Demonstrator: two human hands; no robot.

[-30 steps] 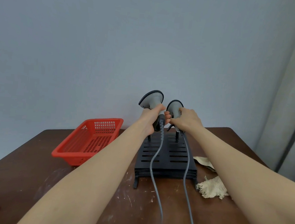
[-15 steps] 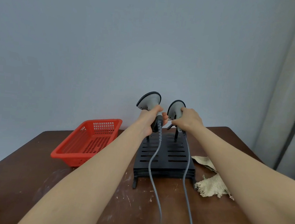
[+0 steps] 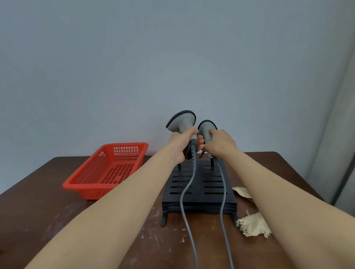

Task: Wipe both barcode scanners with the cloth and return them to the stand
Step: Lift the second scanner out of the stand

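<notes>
The left scanner (image 3: 181,120) is gripped round its handle by the left hand (image 3: 182,144), whose fingers are curled about it, and the right scanner (image 3: 205,127) is gripped likewise by the right hand (image 3: 220,144). The two hands are held close together, nearly touching, above the far end of the black slatted stand (image 3: 200,184). Both scanners are held upright, their grey heads raised before the wall (image 3: 136,55). Whether they are seated on the stand's posts cannot be told, since the hands are in the way. The left cable (image 3: 185,199) and the right cable (image 3: 222,202) are trailed over the slats and across the brown desk (image 3: 36,218) toward its near edge. The frayed beige cloth (image 3: 254,224) is seen lying on the desk just beside the stand's right side, partly hidden by the right forearm. A red perforated basket (image 3: 109,171) is set on the desk left of the stand, apart from it.
</notes>
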